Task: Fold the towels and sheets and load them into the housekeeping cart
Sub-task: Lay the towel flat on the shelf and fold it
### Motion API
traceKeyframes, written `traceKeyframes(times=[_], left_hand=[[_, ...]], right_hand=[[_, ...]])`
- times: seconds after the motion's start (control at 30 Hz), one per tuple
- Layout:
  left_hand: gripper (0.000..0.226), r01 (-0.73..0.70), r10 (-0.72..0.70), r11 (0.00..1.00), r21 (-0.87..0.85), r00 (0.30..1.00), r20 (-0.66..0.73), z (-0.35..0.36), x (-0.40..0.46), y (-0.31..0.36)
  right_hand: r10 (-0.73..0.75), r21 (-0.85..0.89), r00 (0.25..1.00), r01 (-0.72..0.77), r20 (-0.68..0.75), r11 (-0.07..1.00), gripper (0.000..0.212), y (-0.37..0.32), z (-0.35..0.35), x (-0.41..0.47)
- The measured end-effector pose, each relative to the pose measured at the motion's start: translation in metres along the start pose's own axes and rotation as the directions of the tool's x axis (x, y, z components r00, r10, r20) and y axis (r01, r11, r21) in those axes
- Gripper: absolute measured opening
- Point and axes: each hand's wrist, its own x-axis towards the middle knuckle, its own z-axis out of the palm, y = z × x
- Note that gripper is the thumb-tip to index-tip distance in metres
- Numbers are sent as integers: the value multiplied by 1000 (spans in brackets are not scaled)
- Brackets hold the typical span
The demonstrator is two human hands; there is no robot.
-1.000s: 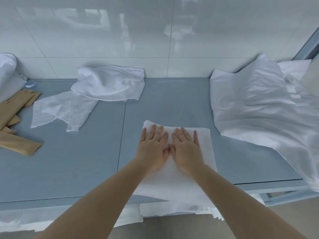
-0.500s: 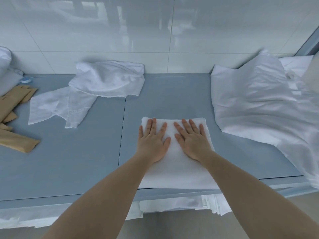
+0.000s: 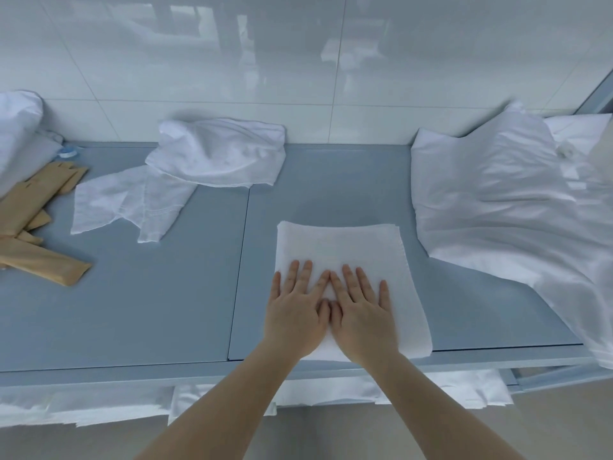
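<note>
Both hands flat on folded towel [image 3: 341, 250] at tabletop [image 3: 132, 313] front edge: left hand [image 3: 296, 316], right hand [image 3: 361, 316], grip wide, fingers straight, index fingertips touching.

Your two forearms come into the frame bare from the bottom edge up to the wrists, with no sleeve or cuff showing anywhere along them. Your left hand [image 3: 295, 317] and your right hand [image 3: 363, 318] are both uncovered, and nothing is worn at either wrist or on any of the fingers [image 3: 361, 280]. The nails are short and plain, with nothing painted on them. Both arms are slim and smooth along their whole visible length, and the upper arms and the rest of your body lie outside the picture.
</note>
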Motion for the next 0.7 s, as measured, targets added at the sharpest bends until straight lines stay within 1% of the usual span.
traceKeyframes(times=[0.13, 0.23, 0.33, 0.47, 0.7], left_hand=[[56, 6, -6, 1000, -11, 1000, -25, 7, 5, -4], [58, 24, -25, 999, -25, 1000, -19, 8, 12, -4], [60, 53, -53, 998, -31, 998, -19, 9, 21, 2], [62, 64, -64, 997, -51, 998, 0, 12, 34, 17], [64, 35, -34, 998, -46, 999, 30, 19, 49, 58]], right_hand=[[3, -13, 1000, -3, -8, 1000, 55, 11, 5, 7], [22, -21, 1000, -22, 8, 1000, 66, 27, 2, 21], [53, 0, 998, -53, 25, 999, 68, 41, 3, 34], [92, 3, 996, -92, 23, 996, 69, 59, 4, 42], [194, 11, 981, -194, 7, 981, 74, 104, -2, 40]])
